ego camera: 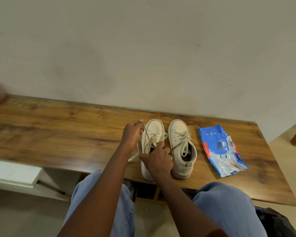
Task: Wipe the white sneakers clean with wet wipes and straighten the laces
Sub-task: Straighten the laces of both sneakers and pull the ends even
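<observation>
Table: we sit at a brown wood-grain top, smooth and faintly glossy, set against a plain pale wall.
Sneaker in hand: an off-white low-top with a matte upper and a rounded toe cap. It stands near the front edge of the table, toe to the wall, and its thick pale sole shows at the heel.
Other sneaker: the same make, just beside the first on its right and parallel to it. It is loosely laced and the dark lining shows in its opening.
Lace: flat, beige cord, drawn taut up and to the left from the eyelets, with a slack loop trailing below our wrist.
Left hand: our fingers are curled and pinch the lace end.
Right hand: it is curled over the throat of the same sneaker, gripping the lace there, with a ring on one finger.
Wet wipes pack: crinkled, shiny blue plastic with white and red print, lying flat to the right of the shoes and apart from them.
Knees: in light blue denim.
</observation>
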